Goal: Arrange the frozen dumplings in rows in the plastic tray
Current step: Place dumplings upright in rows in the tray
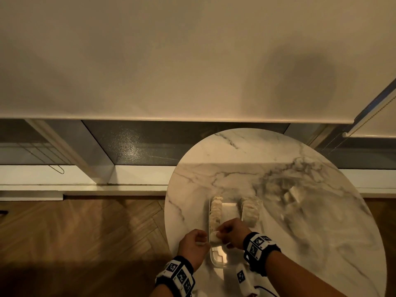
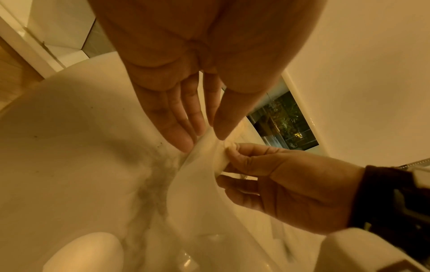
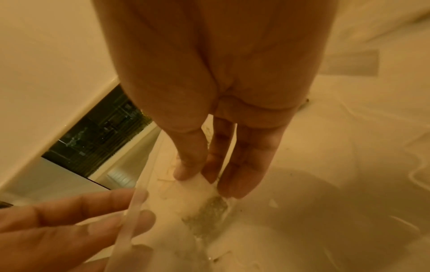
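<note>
A clear plastic tray (image 1: 229, 205) lies on the round marble table (image 1: 300, 243). A row of pale frozen dumplings (image 1: 215, 211) runs along the tray's left side. My right hand (image 1: 218, 233) pinches one dumpling (image 1: 214, 237) at the near end of that row; in the right wrist view the dumpling (image 3: 204, 189) sits between thumb and fingers. My left hand (image 1: 203, 241) pinches the tray's left rim (image 2: 202, 143), thumb inside and fingers outside. More dumplings (image 1: 250, 209) are bunched by the tray's right side; whether they are inside it I cannot tell.
A pale blurred packet (image 1: 293, 195) lies on the table to the far right. A white tagged device (image 1: 244, 279) rests near the table's front edge. Wooden floor (image 1: 85, 232) lies left of the table, with a window sill (image 1: 85, 187) and a drawn blind behind.
</note>
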The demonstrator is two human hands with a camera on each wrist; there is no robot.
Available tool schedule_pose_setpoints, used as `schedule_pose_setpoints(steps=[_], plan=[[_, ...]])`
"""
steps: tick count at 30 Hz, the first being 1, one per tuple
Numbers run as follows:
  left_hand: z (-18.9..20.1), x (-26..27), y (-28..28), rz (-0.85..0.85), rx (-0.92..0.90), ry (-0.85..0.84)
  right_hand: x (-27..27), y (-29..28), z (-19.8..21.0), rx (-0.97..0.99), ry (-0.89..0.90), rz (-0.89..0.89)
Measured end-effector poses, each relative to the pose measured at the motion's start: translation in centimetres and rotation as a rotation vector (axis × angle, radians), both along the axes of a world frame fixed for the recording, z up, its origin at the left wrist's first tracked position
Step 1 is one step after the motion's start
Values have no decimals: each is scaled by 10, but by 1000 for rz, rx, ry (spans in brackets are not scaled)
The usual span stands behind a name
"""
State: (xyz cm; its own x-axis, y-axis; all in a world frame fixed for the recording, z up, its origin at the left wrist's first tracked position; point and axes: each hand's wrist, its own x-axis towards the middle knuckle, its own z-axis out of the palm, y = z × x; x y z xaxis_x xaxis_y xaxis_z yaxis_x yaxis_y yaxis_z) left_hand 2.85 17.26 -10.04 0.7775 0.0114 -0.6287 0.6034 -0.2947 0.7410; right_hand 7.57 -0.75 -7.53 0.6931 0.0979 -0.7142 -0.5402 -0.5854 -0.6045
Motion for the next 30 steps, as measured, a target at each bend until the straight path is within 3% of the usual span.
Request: schedule_pose_setpoints(steps=[15, 21, 30], plan=[[-14, 5, 3, 8, -61, 53, 4, 5, -17, -70, -63, -200], [-13, 5, 2, 6, -76, 59, 1, 8, -22, -172, 65, -77], [-4, 0, 1, 35, -82, 44, 5, 16, -24, -272, 6, -42]])
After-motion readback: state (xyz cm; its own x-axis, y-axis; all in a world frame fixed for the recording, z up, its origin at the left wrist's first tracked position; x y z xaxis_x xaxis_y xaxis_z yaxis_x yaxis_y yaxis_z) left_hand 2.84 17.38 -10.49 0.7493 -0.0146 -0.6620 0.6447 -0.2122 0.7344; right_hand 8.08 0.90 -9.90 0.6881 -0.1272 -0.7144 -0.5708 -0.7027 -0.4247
